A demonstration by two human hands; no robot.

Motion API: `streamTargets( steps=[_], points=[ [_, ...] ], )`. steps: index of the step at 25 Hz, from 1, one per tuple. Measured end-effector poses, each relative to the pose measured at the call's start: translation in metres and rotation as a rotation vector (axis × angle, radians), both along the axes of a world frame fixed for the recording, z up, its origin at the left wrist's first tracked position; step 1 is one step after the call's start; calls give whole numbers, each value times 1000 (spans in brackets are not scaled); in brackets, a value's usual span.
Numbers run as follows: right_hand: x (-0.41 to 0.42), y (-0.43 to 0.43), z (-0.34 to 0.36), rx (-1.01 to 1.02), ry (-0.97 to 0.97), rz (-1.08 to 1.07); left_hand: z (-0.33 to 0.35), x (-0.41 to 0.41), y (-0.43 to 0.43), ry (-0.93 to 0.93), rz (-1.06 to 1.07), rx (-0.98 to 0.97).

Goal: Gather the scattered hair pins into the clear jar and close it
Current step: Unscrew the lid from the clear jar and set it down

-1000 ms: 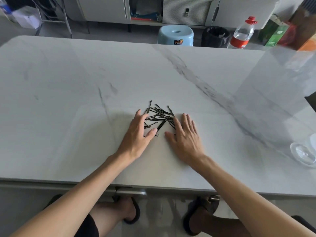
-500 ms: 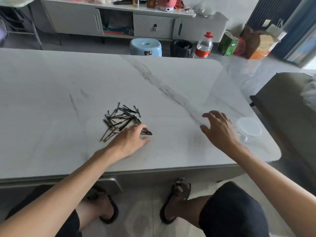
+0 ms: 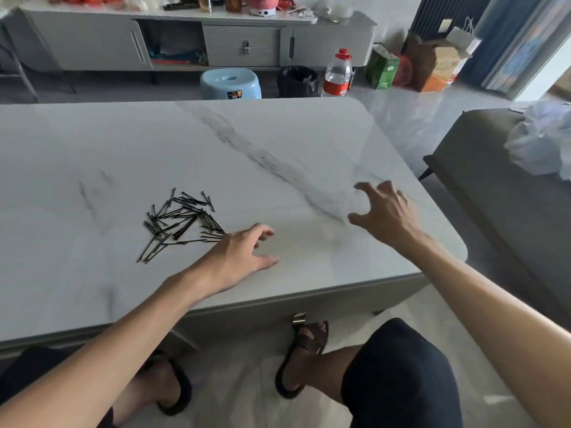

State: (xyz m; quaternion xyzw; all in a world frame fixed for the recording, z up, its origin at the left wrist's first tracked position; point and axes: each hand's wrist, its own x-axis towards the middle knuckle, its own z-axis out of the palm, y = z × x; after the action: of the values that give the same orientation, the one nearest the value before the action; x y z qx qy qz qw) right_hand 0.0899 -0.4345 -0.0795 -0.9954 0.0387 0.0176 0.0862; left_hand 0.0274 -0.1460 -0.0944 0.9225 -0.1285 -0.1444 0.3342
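A pile of several black hair pins (image 3: 182,223) lies on the white marble table (image 3: 278,143), left of centre. My left hand (image 3: 244,251) rests on the table just right of the pile, fingers loose, and I see nothing in it. My right hand (image 3: 386,211) hovers over the table's right part with its fingers spread and bent like a claw; nothing shows between them. No clear jar is visible in this view; the spot under my right hand is hidden.
The table's rounded right corner (image 3: 460,251) is close to my right arm. A grey sofa (image 3: 494,193) stands to the right. Beyond the far edge are a blue stool (image 3: 230,83), a black bin (image 3: 296,80) and a water bottle (image 3: 338,74).
Both hands left the pile. My right hand swung far right across the table, and my left hand slid off to the pile's right side. The jar seen by my right hand half a second ago no longer shows.
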Motion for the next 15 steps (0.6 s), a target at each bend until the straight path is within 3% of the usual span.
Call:
streamTargets(
  steps=[3,7,12,15],
  points=[
    [-13,73,10,225,32,181,-6,-6,13,-53,85,-121],
    [-28,160,11,563,168,282,-13,-7,41,-219,216,-133],
    [-18,218,-5,591,124,270,-30,14,71,-276,366,-121],
    [1,217,-9,670,227,340,-34,29,84,-266,322,-211]
  ],
)
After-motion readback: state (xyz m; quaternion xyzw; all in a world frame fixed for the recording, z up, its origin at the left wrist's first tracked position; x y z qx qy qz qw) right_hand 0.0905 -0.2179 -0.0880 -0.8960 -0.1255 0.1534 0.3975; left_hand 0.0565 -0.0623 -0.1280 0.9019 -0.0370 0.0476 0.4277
